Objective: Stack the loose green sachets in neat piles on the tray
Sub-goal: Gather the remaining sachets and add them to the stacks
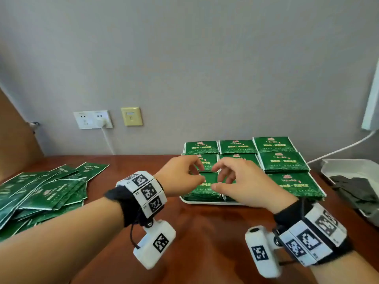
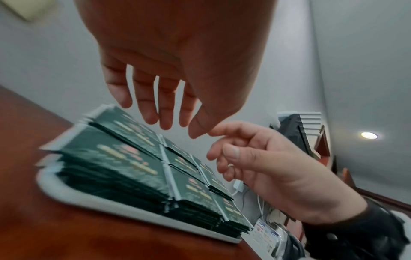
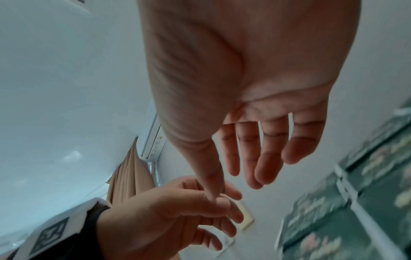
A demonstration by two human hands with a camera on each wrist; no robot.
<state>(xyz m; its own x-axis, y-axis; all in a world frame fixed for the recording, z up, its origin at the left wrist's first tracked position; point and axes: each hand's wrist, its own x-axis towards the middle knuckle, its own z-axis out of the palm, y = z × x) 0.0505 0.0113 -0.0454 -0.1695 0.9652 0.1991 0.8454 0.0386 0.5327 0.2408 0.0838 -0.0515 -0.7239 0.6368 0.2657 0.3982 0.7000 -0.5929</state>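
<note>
Both hands over the tray, nothing in them

Reddish-brown wooden table against a plain grey wall, with a white socket that has a plug in it and a yellowish wall plate next to it. The white tray sits at the back right, packed with neat piles of green sachets in rows. The loose sachets are in a messy heap on the left, well apart from the tray. A second white tray with something dark grey in it is at far right. The left hand and right hand hover close together above the front piles, fingers loosely bent and spread, thumbs near each other, not gripping anything.
</note>
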